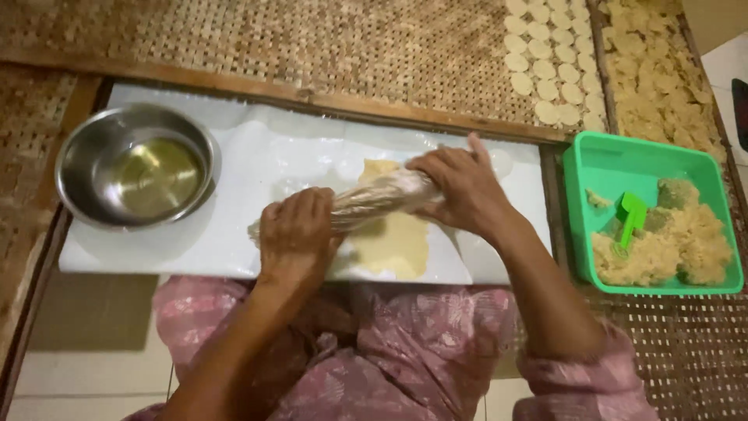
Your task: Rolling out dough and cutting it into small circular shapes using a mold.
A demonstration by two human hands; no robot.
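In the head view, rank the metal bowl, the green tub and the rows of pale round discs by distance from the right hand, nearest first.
From the right hand:
1. Rows of pale round discs, up on the woven mat, above and to its right.
2. Green tub, to its right; nearly as close.
3. Metal bowl, far left, beyond the left hand.

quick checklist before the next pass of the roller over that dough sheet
1. Both hands on the roller: ok. The left hand and right hand each press on one end of the plastic-wrapped rolling pin.
2. Dough under the roller: ok. The flat yellow dough sheet lies beneath it, showing on both sides.
3. Dough within the white board: ok, though its near edge lies close to the board's front edge.
4. Even thickness of the sheet: cannot tell.
5. Metal bowl clear of the rolling path: ok, it sits at the board's left end.
6. Green tub of crumbly dough beside the board: ok, with a green scoop inside.
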